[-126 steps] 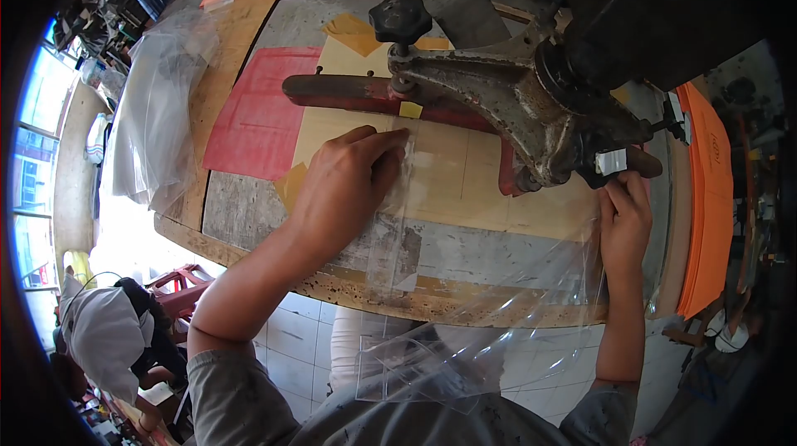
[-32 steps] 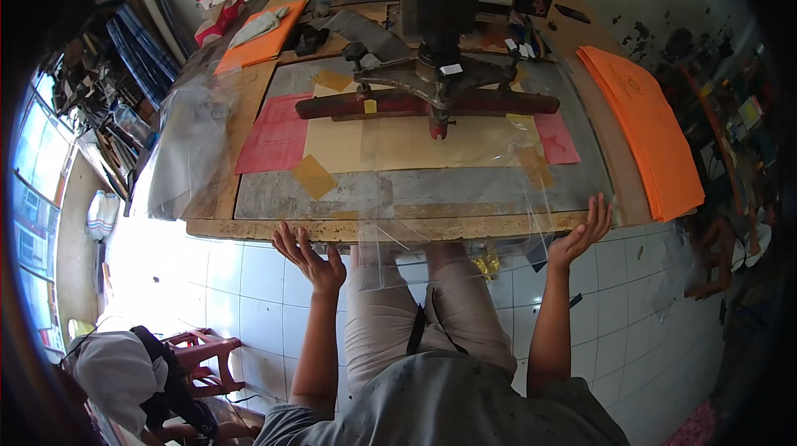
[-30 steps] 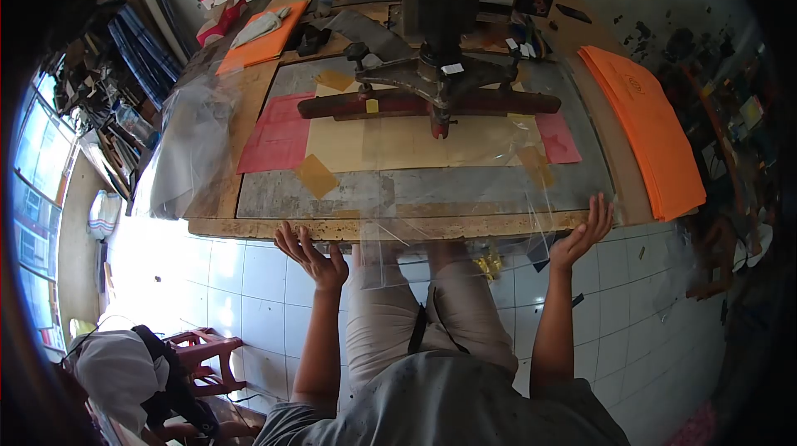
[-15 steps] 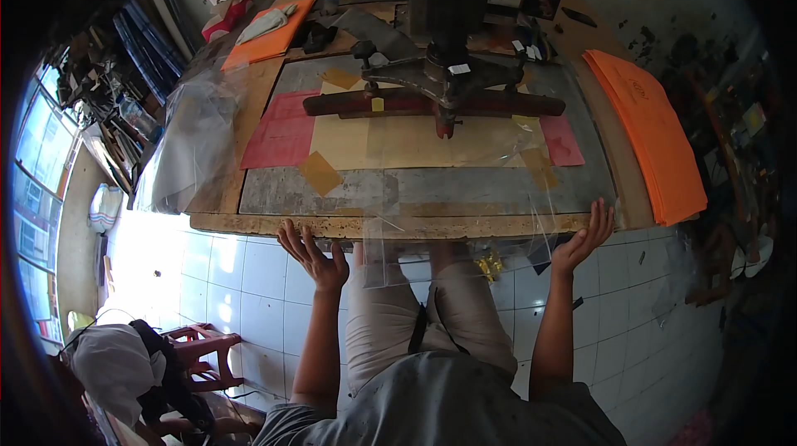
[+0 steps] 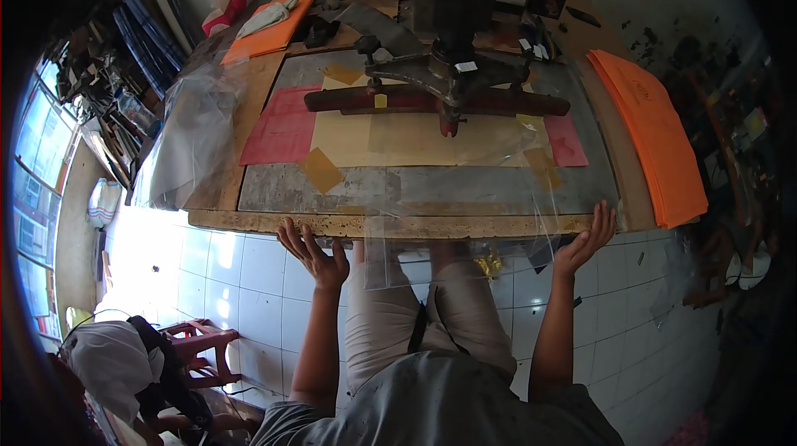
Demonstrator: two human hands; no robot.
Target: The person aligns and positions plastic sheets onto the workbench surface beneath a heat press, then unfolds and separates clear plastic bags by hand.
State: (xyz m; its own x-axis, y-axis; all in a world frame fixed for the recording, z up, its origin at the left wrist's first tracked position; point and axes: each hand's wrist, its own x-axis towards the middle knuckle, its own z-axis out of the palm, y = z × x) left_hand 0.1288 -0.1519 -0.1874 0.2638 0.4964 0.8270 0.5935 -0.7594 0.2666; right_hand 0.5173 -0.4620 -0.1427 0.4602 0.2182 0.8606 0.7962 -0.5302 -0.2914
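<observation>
My left hand [image 5: 314, 257] rests against the front edge of the wooden table [image 5: 274, 223], its fingers apart and empty. At the right part of the same edge is my right hand [image 5: 586, 240], fingers stretched upward, holding nothing. Between them a clear plastic sheet [image 5: 457, 188] lies over the worktop and hangs past the edge. Its upper part reaches a dark metal bar with red parts [image 5: 498, 105] under a cast metal clamp arm [image 5: 415, 71]. Beneath are a cream sheet [image 5: 344, 134], a red sheet [image 5: 278, 124] and pieces of brown tape [image 5: 321, 171].
Orange sheets [image 5: 652, 143] are stacked at the right; more orange sheets [image 5: 270, 31] lie at the back left. Crumpled clear plastic [image 5: 195, 143] drapes over the left side. A person in a white head covering [image 5: 112, 367] is at the lower left, beside a red stool [image 5: 203, 350].
My hands have left the plastic sheet and the clamp, and now rest open at the table's front edge. The view has pulled back. Over the last second only the view shifts slightly.
</observation>
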